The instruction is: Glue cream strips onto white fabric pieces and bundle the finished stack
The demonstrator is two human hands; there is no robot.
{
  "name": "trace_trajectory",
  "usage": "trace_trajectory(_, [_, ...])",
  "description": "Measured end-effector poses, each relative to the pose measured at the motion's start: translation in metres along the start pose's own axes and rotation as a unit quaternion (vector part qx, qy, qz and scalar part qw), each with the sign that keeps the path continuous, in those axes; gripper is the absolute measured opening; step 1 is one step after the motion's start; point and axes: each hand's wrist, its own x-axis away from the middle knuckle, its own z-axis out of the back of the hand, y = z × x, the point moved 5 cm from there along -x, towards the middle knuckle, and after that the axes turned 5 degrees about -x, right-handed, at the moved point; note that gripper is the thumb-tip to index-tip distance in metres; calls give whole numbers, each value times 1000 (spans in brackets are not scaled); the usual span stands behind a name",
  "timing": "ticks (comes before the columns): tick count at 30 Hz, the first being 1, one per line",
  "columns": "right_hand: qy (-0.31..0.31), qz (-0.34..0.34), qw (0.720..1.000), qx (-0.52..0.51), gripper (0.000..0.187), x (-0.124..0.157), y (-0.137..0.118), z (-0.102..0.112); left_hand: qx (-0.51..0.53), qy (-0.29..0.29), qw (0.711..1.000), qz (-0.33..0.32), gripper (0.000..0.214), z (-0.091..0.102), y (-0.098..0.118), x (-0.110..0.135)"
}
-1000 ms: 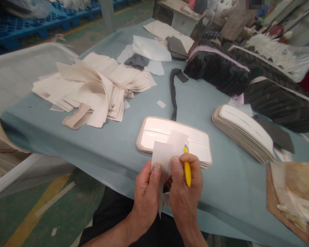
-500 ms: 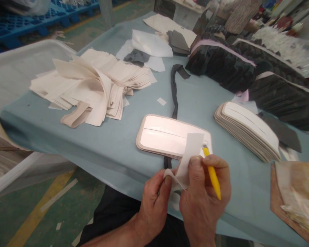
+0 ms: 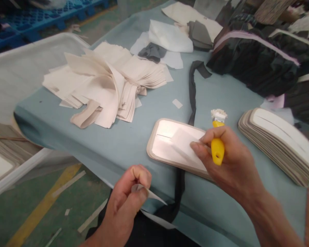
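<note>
My right hand [image 3: 228, 161] grips a yellow-handled brush [image 3: 217, 135], bristles up, while its fingertips press a thin white sheet [image 3: 186, 145] onto the top of a small stack of cream rounded panels [image 3: 164, 137]. My left hand [image 3: 130, 195] is low at the table's near edge, pinched shut on a peeled white paper strip [image 3: 148, 193]. A black strap [image 3: 192, 89] runs under the stack and hangs over the table edge.
A fanned heap of cream fabric pieces [image 3: 105, 82] lies at the left on the blue-grey table [image 3: 134, 144]. A taller stack of panels [image 3: 280, 144] sits at right. Black bundles [image 3: 260, 61] and white and grey scraps [image 3: 170, 41] fill the far side.
The two hands have separated: my right hand carried the white sheet and brush up onto the panel stack, my left hand dropped toward the table edge with the peeled strip.
</note>
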Motion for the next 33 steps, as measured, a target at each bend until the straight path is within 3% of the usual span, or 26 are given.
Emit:
trace_trajectory(3, [-41, -3, 999, -17, 19, -14, -3, -12, -110, -4, 994, 14, 23, 6, 15, -9])
trace_trajectory(6, [-89, 5, 996, -23, 18, -22, -4, -24, -195, -4, 981, -17, 33, 11, 24, -22])
trace_trajectory(12, [-146, 44, 988, 4, 9, -29, 0, -34, -333, -13, 920, -207, 49, 13, 32, -41])
trace_trajectory(16, [-166, 38, 985, -20, 13, -36, -8, -33, -355, -24, 893, -276, 54, 12, 41, -52])
trace_trajectory(21, [-185, 50, 981, 24, 14, -41, -7, -39, -383, -30, 883, -270, 24, 17, 37, -65])
trace_trajectory(24, [-181, 62, 980, 47, 15, -42, -2, -44, -395, -40, 882, -255, 17, 19, 31, -67])
trace_trajectory(33, [-197, 78, 964, 162, 18, -45, -6, -50, -435, -64, 847, -297, 43, 17, 35, -69])
